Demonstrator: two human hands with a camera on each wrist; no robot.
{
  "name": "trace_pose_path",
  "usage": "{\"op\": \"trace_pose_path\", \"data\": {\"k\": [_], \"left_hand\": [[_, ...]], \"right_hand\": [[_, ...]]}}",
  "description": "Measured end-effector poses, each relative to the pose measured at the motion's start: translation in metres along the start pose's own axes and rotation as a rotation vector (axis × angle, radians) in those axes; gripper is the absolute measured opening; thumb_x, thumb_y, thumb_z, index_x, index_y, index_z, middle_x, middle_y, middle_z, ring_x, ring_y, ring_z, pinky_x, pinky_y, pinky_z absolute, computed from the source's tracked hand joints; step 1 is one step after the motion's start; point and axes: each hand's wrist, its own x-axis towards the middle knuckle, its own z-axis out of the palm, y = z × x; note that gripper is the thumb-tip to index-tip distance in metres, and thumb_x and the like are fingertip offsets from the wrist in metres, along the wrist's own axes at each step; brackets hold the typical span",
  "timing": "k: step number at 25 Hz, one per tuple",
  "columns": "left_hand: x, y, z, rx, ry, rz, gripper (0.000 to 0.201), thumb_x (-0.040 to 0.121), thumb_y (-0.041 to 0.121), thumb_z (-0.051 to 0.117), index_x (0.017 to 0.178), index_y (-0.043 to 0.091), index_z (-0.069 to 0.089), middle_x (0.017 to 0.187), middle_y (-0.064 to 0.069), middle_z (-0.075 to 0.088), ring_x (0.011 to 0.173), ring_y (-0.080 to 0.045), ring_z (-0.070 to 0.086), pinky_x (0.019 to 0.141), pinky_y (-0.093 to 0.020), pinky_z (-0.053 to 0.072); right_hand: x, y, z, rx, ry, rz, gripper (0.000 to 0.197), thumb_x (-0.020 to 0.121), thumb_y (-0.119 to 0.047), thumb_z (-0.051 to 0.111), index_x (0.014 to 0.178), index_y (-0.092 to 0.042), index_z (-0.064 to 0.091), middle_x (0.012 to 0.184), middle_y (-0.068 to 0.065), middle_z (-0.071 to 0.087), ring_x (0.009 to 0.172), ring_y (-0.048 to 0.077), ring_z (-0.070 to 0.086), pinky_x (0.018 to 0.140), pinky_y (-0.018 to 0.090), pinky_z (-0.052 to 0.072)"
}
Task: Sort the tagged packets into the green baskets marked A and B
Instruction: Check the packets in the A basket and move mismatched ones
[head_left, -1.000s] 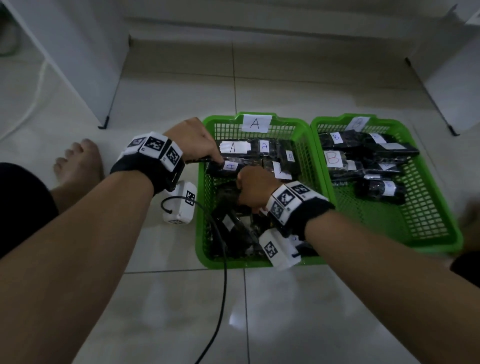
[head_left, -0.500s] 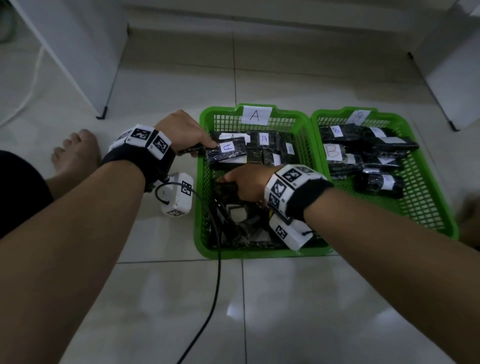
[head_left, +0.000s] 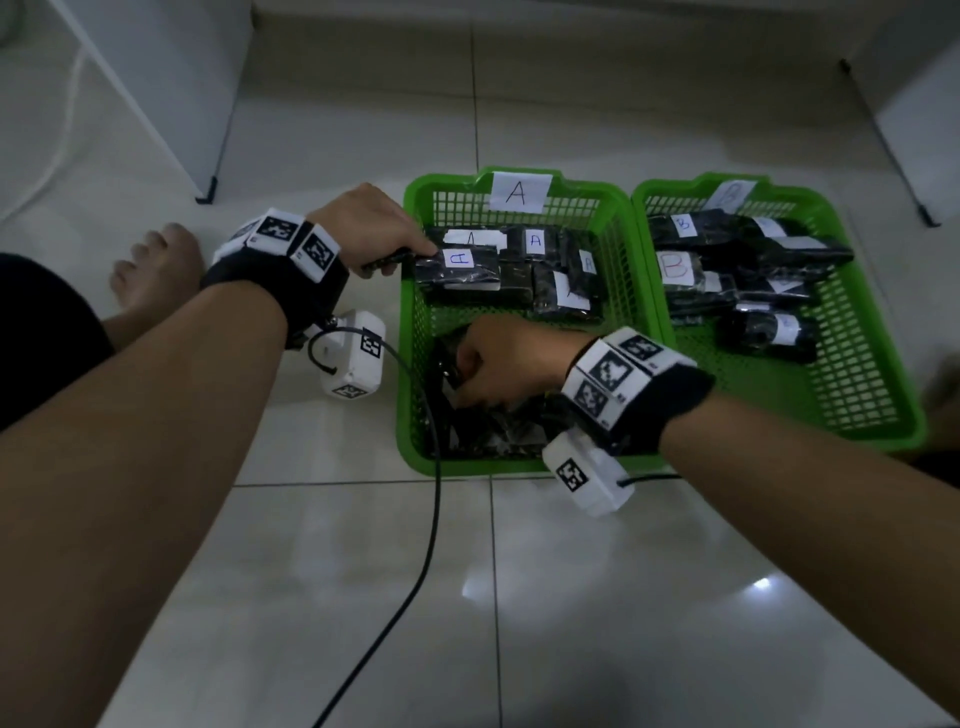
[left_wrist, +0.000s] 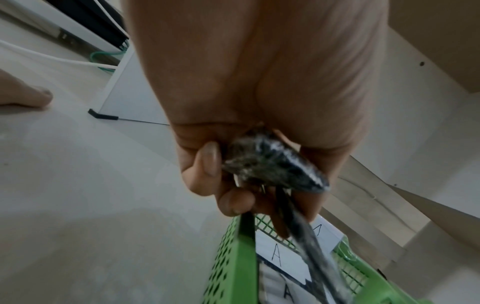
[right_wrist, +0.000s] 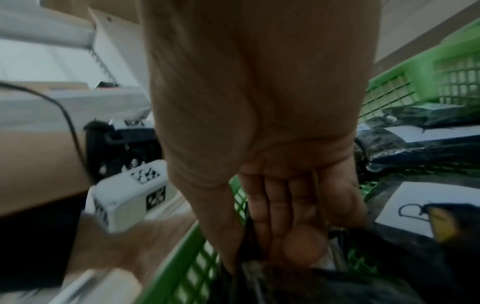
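Green basket A (head_left: 415, 364) holds black packets with white A tags stacked at its back and a loose heap of black packets at its near end. My left hand (head_left: 395, 254) reaches over the basket's left rim and pinches the crumpled end of an A-tagged packet (head_left: 460, 265) lying on the back stack; the left wrist view shows that end (left_wrist: 272, 164) bunched in the left hand (left_wrist: 233, 185). My right hand (head_left: 467, 369) is down in the near heap, its fingers (right_wrist: 280, 205) and thumb curled on a black packet (right_wrist: 337, 288) whose tag is hidden. Basket B (head_left: 872, 389) holds B-tagged packets.
The two baskets stand side by side on a glossy tiled floor. A bare foot (head_left: 156, 265) rests left of basket A. A black cable (head_left: 426, 545) runs from the left wrist camera across the floor. White furniture legs (head_left: 205, 189) stand at the back left and back right.
The left hand has carried the A-tagged packet back onto the stack at the rear of basket A. The right hand has moved nearer and lower into the heap and closed on a packet.
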Motion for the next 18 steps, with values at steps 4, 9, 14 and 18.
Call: {"op": "trace_pose_path", "data": {"k": [4,9,14,18], "left_hand": [[0.001,0.006,-0.002,-0.140,-0.027,0.015,0.024,0.088,0.032,0.065,0.091,0.011,0.076,0.077,-0.025,0.066,0.069,-0.027,0.056,0.046,-0.022,0.040],[-0.005,0.034,0.010,-0.150,-0.213,-0.012,0.032,0.095,0.026,0.059,0.107,-0.002,0.068,0.096,-0.018,0.075,0.078,-0.035,0.072,0.041,-0.022,0.047],[-0.006,0.045,0.037,0.156,-0.436,-0.011,0.021,0.090,0.020,0.068,0.102,0.003,0.071,0.106,-0.014,0.072,0.091,-0.028,0.074,0.064,-0.036,0.063],[-0.003,0.044,0.065,0.427,-0.388,-0.021,0.031,0.086,0.035,0.069,0.096,0.006,0.074,0.109,-0.012,0.068,0.091,-0.028,0.071,0.073,-0.040,0.062]], "right_hand": [[-0.022,0.038,-0.034,0.476,0.078,0.088,0.019,0.090,-0.023,0.066,0.090,-0.004,0.071,0.081,0.011,0.072,0.068,0.021,0.067,0.063,0.032,0.053],[-0.056,0.093,-0.056,1.238,-0.021,0.147,0.044,0.099,-0.019,0.037,0.117,0.017,0.058,0.107,0.039,0.068,0.091,0.045,0.072,0.078,0.047,0.062],[-0.067,0.114,-0.061,1.185,0.129,0.151,0.022,0.093,-0.020,0.060,0.103,0.000,0.064,0.091,0.018,0.069,0.074,0.029,0.066,0.066,0.039,0.058],[-0.063,0.117,-0.059,0.932,0.386,0.120,0.029,0.068,-0.019,0.088,0.079,-0.019,0.060,0.083,0.005,0.065,0.072,0.017,0.061,0.057,0.027,0.045]]}}
